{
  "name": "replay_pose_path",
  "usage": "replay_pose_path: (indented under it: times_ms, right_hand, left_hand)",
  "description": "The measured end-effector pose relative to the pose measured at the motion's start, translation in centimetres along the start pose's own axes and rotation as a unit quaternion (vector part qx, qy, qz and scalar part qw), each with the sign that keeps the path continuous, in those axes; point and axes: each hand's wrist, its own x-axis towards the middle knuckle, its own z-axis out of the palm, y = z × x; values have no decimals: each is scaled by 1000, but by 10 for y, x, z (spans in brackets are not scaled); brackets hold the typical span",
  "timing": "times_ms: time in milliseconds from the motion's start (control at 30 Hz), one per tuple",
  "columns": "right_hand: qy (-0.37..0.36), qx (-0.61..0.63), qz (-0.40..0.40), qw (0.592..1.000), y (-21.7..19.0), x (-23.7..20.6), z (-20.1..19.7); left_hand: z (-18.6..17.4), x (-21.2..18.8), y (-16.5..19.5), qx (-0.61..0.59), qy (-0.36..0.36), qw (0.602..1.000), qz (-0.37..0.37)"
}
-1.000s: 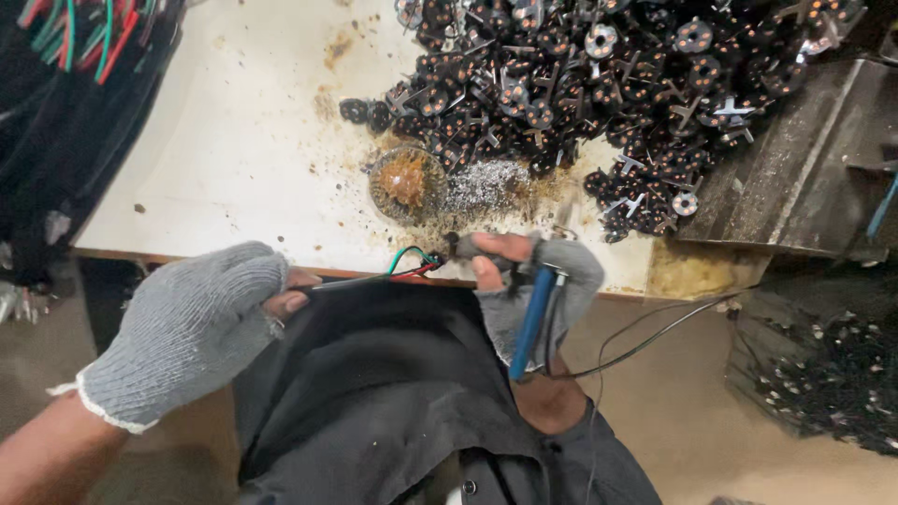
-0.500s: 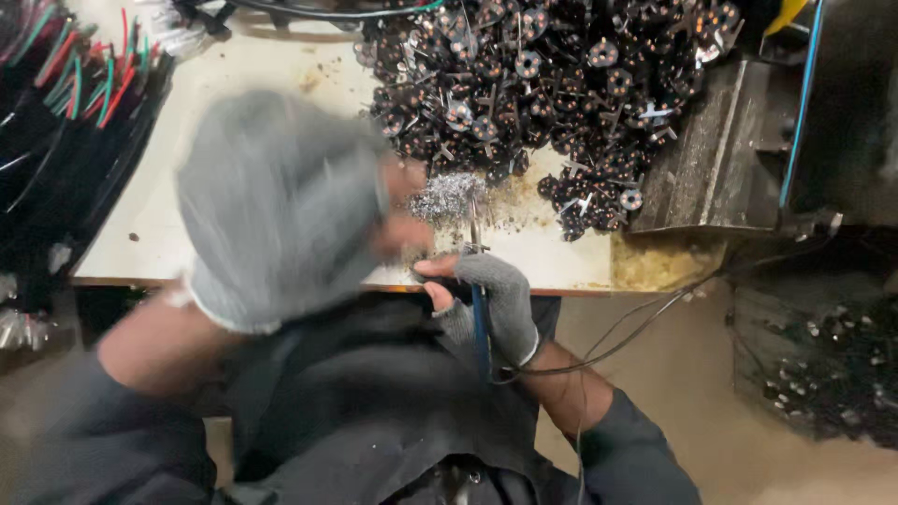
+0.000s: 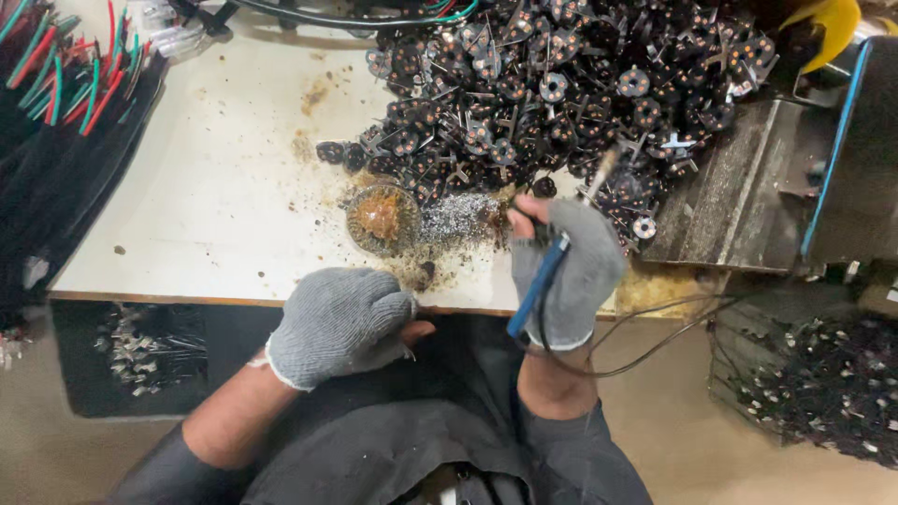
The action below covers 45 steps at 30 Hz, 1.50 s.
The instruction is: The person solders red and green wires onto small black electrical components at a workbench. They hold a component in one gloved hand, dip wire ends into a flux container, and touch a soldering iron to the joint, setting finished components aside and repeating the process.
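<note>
Right hand [image 3: 569, 271], grey knit fingerless glove: clamped on blue-handled soldering iron [image 3: 543, 279], tip raised over heap of small black round metal parts [image 3: 561, 84]. Left hand [image 3: 341, 323], same glove: fisted at white stained tabletop [image 3: 215, 187] edge, contents hidden. Round rusty tin [image 3: 382, 217] between.

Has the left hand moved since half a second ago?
Yes. The left hand was raised over the white table near the round flux tin; now it is down at the table's near edge, fisted, below the tin.
</note>
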Motion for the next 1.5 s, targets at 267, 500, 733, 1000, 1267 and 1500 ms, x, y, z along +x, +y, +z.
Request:
replay_pose_path:
  times_ms: [267,500,733,1000,1267,1500]
  right_hand:
    - [-102,440,277,848,-18,-81,12]
    - [-155,290,144,933,2,-109,16]
    - [-191,439,305,823,0,-91,10]
    - [-290,365,202,861,4,-75,10]
    - [-303,427,331,785,-8,-55,2]
    - [-203,365,144,897,-27,-49,2]
  left_hand:
    - [7,-5,-5,-44,37,998,-28]
    - [-1,-3,-5,-80,7,997,-16]
    - [0,-7,-14,-86,22,996,19]
    - [3,-9,-18,-117,50,991,49]
    - [-4,-8,-19,-127,28,991,45]
    - [3,-12,-16,-131,30,991,-11]
